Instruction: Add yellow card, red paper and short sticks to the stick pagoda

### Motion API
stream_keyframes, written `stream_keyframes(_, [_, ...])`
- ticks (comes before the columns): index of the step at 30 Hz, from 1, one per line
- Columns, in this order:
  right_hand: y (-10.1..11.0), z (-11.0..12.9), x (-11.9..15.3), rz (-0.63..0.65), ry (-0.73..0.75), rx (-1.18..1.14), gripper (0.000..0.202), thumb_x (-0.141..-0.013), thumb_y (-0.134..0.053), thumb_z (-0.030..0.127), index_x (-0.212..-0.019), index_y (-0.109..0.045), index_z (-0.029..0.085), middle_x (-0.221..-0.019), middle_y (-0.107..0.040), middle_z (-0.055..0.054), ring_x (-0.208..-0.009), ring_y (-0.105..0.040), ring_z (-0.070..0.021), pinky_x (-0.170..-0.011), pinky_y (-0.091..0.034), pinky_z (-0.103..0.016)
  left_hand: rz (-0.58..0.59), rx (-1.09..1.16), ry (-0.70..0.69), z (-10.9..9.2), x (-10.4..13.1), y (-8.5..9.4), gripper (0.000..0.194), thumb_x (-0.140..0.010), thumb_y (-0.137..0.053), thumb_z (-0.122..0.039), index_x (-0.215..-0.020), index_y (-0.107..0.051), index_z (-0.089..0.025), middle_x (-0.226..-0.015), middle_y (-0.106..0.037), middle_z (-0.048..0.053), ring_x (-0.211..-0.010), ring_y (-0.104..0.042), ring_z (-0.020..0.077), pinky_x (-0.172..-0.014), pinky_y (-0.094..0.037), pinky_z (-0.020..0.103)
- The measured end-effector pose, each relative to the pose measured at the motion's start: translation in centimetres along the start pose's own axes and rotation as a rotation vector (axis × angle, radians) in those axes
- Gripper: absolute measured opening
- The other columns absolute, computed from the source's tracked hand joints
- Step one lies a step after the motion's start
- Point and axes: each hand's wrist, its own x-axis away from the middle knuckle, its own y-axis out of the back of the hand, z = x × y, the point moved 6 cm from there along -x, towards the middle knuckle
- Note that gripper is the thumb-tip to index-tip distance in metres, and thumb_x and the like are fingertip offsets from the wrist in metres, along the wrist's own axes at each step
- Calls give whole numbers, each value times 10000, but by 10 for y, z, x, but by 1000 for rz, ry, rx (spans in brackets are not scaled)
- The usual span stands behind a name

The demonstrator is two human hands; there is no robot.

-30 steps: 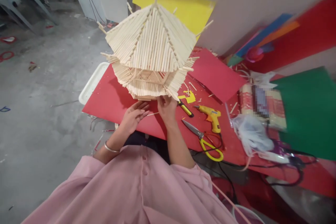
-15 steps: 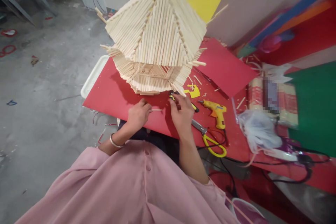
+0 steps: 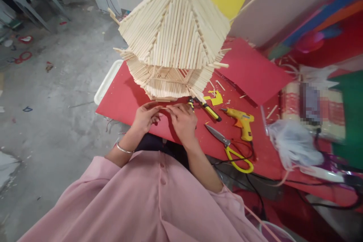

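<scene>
A thin wooden stick (image 3: 163, 108) spans the gap between my two hands, just in front of a house-like model (image 3: 172, 41) built of pale wooden sticks. My left hand (image 3: 145, 117) pinches one end of it between thumb and fingers. At the other end, my right hand (image 3: 183, 121) has its fingers closed on the stick. Right beside that hand lies a black-and-yellow hand tool (image 3: 212, 112), partly hidden by the hand and the model's lower roof. Farther right are scissors (image 3: 239, 160) with yellow handles and a yellow glue gun (image 3: 241, 121).
The red table (image 3: 119, 102) carries stick scraps, a cut yellow piece (image 3: 217, 98) and a red sheet (image 3: 252, 70). A plastic bag (image 3: 295, 145) and packs of sticks (image 3: 336, 109) lie at the right. Black cables (image 3: 255, 191) hang off the front edge.
My right hand has left the black-and-yellow tool and moved left onto the stick. My left hand has lifted the stick slightly toward the model. The view has shifted a little.
</scene>
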Motion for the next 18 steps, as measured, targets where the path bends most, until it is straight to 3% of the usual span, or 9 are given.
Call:
stream_keyframes(3, [-3,-3,2,5,-37,-56,289,-1011,-539,372,-1044,-798,248,-929,-749,-63,-895,-641,-212,-823,-472,-324,66,184,201,5,7,-12,74,-847,-703,-147,-845,-642,-106,-629,-680,24,-420,-551,73,-408,-429,185])
stream_keyframes(7, [-7,-9,5,23,-83,-130,308,-1013,-517,375,-1058,-791,242,-948,-746,-78,-909,-660,-218,-843,-500,-339,35,302,375,11,16,-27,217,-958,-547,-87,-754,-618,-103,-560,-624,-6,-390,-520,39,-398,-426,144])
stream_keyframes(11, [-5,-17,12,-68,-275,-258,377,-960,-564,447,-1158,-745,182,-1001,-750,-118,-903,-686,-226,-862,-538,-366,-89,341,403,10,15,-35,244,-966,-527,-67,-737,-594,-118,-499,-588,-21,-351,-492,42,-378,-405,140])
stream_keyframes(15, [-19,-20,25,58,-526,-466,445,-908,-576,472,-1166,-734,146,-885,-780,-97,-754,-704,-211,-761,-574,-348,-162,307,434,9,9,-37,278,-968,-530,-88,-697,-582,-118,-471,-571,-10,-339,-487,50,-374,-398,145])
stream_keyframes(18, [-26,-17,27,132,-581,-565,456,-888,-565,455,-1174,-738,145,-929,-799,-112,-818,-735,-231,-776,-587,-350,-172,311,458,9,3,-38,318,-973,-507,-86,-663,-569,-118,-457,-544,-6,-337,-472,46,-386,-394,142])
